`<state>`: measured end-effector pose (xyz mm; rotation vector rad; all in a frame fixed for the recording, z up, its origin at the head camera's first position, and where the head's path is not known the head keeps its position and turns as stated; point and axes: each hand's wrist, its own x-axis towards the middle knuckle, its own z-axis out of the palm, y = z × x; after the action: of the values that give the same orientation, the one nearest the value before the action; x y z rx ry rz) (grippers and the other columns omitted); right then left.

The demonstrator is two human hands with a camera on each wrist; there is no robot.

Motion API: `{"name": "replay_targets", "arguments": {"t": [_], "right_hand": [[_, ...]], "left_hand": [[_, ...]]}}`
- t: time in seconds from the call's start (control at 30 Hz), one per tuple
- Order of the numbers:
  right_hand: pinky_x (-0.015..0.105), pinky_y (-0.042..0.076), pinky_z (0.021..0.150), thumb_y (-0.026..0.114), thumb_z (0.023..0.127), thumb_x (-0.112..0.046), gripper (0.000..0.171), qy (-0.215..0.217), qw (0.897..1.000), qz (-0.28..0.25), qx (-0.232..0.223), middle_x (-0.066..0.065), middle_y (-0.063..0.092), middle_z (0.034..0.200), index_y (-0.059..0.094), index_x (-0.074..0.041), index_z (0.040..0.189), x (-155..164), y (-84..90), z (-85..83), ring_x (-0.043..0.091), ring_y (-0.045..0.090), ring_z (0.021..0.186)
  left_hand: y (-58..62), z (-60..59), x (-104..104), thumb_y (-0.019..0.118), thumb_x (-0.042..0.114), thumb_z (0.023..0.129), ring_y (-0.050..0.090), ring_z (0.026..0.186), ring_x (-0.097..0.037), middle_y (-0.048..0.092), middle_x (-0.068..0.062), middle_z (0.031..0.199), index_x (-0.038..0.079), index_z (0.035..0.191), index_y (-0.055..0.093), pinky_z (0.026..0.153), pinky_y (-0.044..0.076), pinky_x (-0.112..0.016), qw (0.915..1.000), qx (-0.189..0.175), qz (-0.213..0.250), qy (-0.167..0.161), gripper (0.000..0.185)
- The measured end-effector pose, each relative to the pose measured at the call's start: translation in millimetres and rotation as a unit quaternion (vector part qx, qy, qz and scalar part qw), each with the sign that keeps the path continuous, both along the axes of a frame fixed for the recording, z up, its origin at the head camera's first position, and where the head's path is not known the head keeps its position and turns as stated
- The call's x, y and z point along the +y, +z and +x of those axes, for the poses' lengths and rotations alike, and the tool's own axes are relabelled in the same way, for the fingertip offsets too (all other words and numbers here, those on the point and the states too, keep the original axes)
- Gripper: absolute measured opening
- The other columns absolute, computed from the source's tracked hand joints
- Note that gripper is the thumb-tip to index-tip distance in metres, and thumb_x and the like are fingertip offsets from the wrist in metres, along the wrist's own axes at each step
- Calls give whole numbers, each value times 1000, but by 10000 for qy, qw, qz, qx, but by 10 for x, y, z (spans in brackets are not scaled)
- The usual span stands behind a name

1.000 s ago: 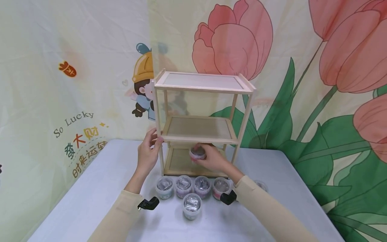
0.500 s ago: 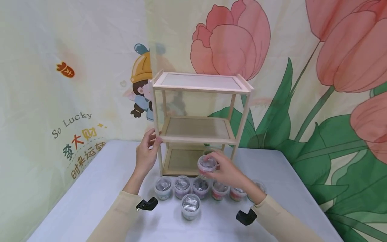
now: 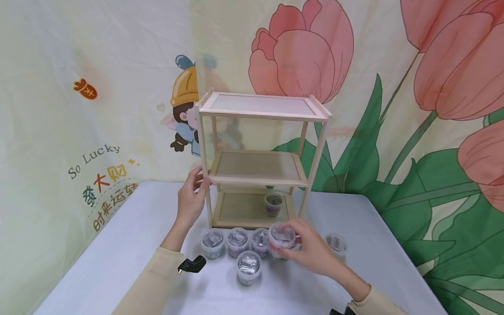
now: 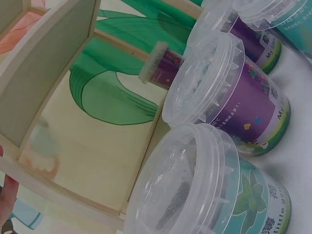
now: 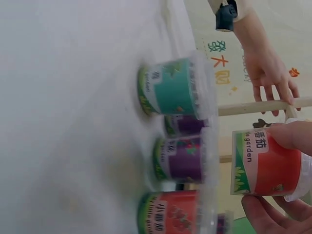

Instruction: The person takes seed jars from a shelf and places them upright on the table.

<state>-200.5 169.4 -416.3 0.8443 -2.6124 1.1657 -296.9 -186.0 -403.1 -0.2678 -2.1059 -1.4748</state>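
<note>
My left hand (image 3: pixel 191 197) grips the front left post of a small three-tier wooden shelf (image 3: pixel 257 180), thumb in front, near the middle tier. My right hand (image 3: pixel 315 251) holds a lidded plastic cup (image 3: pixel 281 236) by its sides, thumb and fingers apart. The right wrist view shows the red label of this cup (image 5: pixel 278 163), held above the tabletop. In front of the shelf stand lidded cups: a teal one (image 3: pixel 213 245), two purple ones (image 3: pixel 237 243) and a red one (image 5: pixel 173 212), which the held cup mostly hides in the head view. On the bottom tier sits a purple cup (image 3: pixel 273 204).
One teal-labelled cup (image 3: pixel 249 267) stands in front of the row. Another cup (image 3: pixel 336 246) is farther right, beyond my right hand. The table (image 3: pixel 118 262) has a white cover, and a printed cloth (image 3: pixel 354 131) hangs behind the shelf.
My right hand has drawn the red cup out from the bottom tier, forward and right, over the row. The purple cup on that tier has come into view. My left hand stays on the post.
</note>
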Motion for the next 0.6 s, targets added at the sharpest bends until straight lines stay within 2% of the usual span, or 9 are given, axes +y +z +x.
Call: {"name": "replay_targets", "arguments": {"t": [0.17,0.3,0.47,0.6], "right_hand": [[28,62,80,95,80,-16,48,-243,9996,-121,75,-6,66,123,69,-25,119,12,-142,114,19,64,110],[28,61,81,96,79,-21,48,-395,9992,-63,62,-12,66,123,69,-29,117,-8,-246,183,15,64,111],[27,61,81,96,80,-27,46,-300,9995,-139,-8,-11,65,126,68,-31,116,-45,-366,242,17,64,112],[26,62,79,97,77,-21,49,-216,9994,-284,-20,-10,65,124,68,-29,115,-72,-453,266,18,65,111]], "left_hand": [[-2,0,15,64,31,108,70,116,-36,69,-17,134,23,152,53,96,58,-56,10000,-50,10,-17,47],[1,1,14,64,32,108,70,117,-35,69,-16,136,25,153,53,96,58,-54,9999,-103,-35,-10,46],[1,9,4,64,31,108,70,116,-34,69,-16,135,25,152,53,95,58,-54,10000,-76,-15,16,46],[-1,12,-3,64,31,108,70,116,-34,69,-15,136,26,152,53,96,58,-54,10000,-73,-11,6,46]]}}
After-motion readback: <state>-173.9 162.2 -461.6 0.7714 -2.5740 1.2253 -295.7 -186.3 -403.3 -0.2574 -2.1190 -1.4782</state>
